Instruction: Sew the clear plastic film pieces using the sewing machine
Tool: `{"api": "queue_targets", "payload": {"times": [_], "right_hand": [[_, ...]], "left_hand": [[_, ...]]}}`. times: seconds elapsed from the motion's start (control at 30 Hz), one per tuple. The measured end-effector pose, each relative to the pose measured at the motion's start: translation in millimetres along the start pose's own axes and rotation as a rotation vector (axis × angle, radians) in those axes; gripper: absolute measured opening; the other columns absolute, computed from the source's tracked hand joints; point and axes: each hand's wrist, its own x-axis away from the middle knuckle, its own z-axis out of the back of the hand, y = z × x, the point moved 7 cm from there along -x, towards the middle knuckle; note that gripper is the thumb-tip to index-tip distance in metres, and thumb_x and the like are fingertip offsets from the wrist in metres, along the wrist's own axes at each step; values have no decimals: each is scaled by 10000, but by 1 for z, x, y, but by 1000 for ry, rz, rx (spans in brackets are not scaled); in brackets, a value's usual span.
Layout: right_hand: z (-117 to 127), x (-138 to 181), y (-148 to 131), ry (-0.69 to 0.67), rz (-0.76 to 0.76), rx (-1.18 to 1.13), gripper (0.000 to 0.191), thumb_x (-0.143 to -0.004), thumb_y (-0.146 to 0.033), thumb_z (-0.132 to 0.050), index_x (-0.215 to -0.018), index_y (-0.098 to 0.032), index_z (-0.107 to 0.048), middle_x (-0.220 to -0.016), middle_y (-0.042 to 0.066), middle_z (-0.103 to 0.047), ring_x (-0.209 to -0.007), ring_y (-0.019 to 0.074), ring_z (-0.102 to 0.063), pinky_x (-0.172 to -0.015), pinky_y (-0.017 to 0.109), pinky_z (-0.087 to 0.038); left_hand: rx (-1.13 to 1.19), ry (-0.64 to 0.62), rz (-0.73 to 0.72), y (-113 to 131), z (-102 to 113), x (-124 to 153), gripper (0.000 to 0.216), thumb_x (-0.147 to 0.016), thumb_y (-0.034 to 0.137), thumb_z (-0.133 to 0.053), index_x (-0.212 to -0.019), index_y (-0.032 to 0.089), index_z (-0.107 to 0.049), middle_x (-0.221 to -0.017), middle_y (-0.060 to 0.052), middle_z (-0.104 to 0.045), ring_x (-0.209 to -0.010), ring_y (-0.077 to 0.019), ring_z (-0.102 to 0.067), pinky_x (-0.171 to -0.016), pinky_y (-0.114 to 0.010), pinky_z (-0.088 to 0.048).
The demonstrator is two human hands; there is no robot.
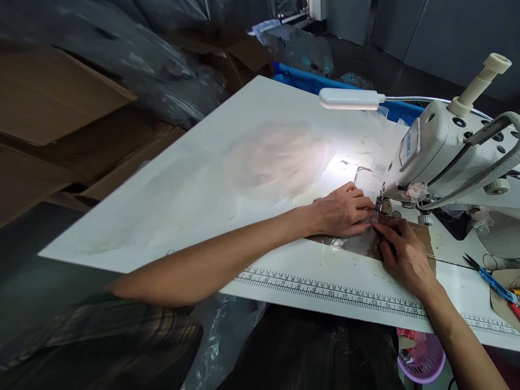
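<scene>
A white sewing machine (442, 146) stands at the right, with its needle and presser foot (379, 205) low over the table. Just left of the foot, my left hand (345, 211) rests on the work surface, its fingers closed and curled down on a thin, see-through piece of fabric (370, 234). In front of the foot, my right hand (406, 254) pinches the near edge of the same fabric between thumb and forefinger. The fabric is hard to make out against the brown strip (357, 245) on the table. My fingers partly hide it.
The white table (195, 211) has a printed ruler (325, 290) along its front edge. Blue-handled snips (493, 281) lie at the right. A lamp (351, 99) hangs over the table. Cardboard boxes (60, 97) stand at the left, and a purple basket (424, 368) sits below the table.
</scene>
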Motion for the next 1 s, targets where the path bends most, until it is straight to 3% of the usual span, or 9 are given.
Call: {"api": "queue_targets", "payload": {"times": [0.43, 0.7, 0.83, 0.9, 1.0], "right_hand": [[-7, 2, 0, 16, -20, 25, 473, -945, -192, -414, -1400, -222, -537, -1110, 155, -600, -907, 252, -614, -752, 426, -589], [2, 7, 20, 125, -228, -95, 371, -941, -288, -450, -1240, -213, -655, -1034, 132, -626, -913, 267, -629, -817, 480, -567], [4, 7, 32, 124, -286, -180, 349, -914, -299, -466, -1174, -223, -686, -973, 109, -662, -917, 261, -632, -818, 453, -549], [6, 5, 37, 86, -300, -235, 337, -900, -311, -486, -1141, -220, -703, -935, 97, -679, -890, 246, -644, -789, 414, -547], [10, 0, 40, -34, -294, -291, 335, -898, -341, -493, -1113, -215, -718, -918, 89, -702, -848, 231, -660, -756, 380, -542]], "left_hand": [[-137, -109, 77, -4, -7, -3, 363, -1035, 339, -394, -1100, 134, -686, -1155, -117, -681, -879, -206, -576, -762, -359, -388], [-111, -86, 96, -13, -12, -3, 326, -1026, 360, -427, -1114, 131, -642, -1103, -130, -653, -904, -213, -573, -787, -370, -404], [-53, -5, 111, -26, 8, -4, 318, -1014, 402, -474, -1168, 159, -609, -1170, -144, -638, -962, -224, -586, -808, -385, -448], [8, 18, 138, -30, 24, -4, 278, -1023, 358, -462, -1100, 156, -637, -1100, -121, -664, -918, -203, -603, -792, -362, -462], [205, -90, 107, -22, 32, -2, 233, -1007, 294, -503, -931, 168, -684, -930, -56, -688, -799, -153, -616, -733, -299, -460]]}}
